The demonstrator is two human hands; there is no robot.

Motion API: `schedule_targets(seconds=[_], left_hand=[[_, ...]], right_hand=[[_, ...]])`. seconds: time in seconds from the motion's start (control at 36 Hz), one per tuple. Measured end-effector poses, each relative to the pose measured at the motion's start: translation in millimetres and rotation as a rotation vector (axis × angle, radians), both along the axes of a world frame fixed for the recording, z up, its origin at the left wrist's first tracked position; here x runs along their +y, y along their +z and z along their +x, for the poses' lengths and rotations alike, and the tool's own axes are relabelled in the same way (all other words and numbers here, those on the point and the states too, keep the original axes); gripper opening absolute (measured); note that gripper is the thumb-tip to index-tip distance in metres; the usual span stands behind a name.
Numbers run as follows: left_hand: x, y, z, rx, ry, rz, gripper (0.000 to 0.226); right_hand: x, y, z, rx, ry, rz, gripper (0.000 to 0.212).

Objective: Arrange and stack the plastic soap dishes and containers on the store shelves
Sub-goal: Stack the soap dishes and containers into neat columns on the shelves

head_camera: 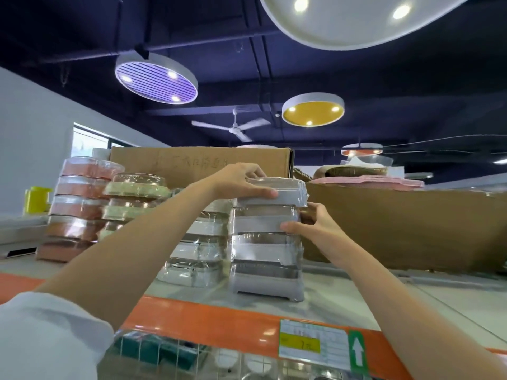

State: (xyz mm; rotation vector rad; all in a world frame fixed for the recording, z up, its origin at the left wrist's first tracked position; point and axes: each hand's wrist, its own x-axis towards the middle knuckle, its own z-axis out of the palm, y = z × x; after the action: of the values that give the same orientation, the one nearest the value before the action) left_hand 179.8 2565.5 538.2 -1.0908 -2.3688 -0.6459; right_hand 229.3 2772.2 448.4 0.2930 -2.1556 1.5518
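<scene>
Under the left hand (241, 182), the top dish (277, 192) is gripped, set on the grey stack (266, 250). Below, the stack is pinched steady by the right hand (310, 226). Edges should be squared before release.

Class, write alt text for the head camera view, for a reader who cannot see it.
Two bare hands set a wrapped grey soap dish on top of a grey stack on a store shelf: the left hand grips the top dish, the right hand steadies the dish below. Pink stacks, green stacks and cardboard boxes stand behind.
</scene>
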Motion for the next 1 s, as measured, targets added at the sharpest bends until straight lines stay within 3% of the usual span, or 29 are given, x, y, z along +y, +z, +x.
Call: schedule_targets(seconds=[0.14,0.25,0.42,0.56,0.72,1.0], left_hand=[[-10.1,4.5,2.4,0.02,0.02,-0.051,0.056],[-13.0,2.5,-0.8,0.033,0.043,-0.078,0.053],[-3.8,-4.0,-2.7,0.106,0.046,-0.068,0.051],[3.4,-4.7,-3.8,0.138,0.055,-0.11,0.061],[-2.1,-5.4,-3.5,0.122,0.045,-0.111,0.058],[-5.6,-5.9,-0.3,0.126,0.027,-0.111,0.049]], right_hand=[[-7.6,1.4,2.0,0.016,0.012,-0.054,0.086],[-9.4,-0.4,3.3,0.026,0.008,-0.066,0.08],[-7.7,-2.3,4.3,-0.015,-0.002,0.003,0.098],[-12.4,-3.9,8.4,-0.049,-0.012,0.134,0.133],[-12.4,-4.8,12.7,-0.076,0.056,0.129,0.106],[-7.2,-5.4,7.6,-0.201,0.079,0.087,0.117]])
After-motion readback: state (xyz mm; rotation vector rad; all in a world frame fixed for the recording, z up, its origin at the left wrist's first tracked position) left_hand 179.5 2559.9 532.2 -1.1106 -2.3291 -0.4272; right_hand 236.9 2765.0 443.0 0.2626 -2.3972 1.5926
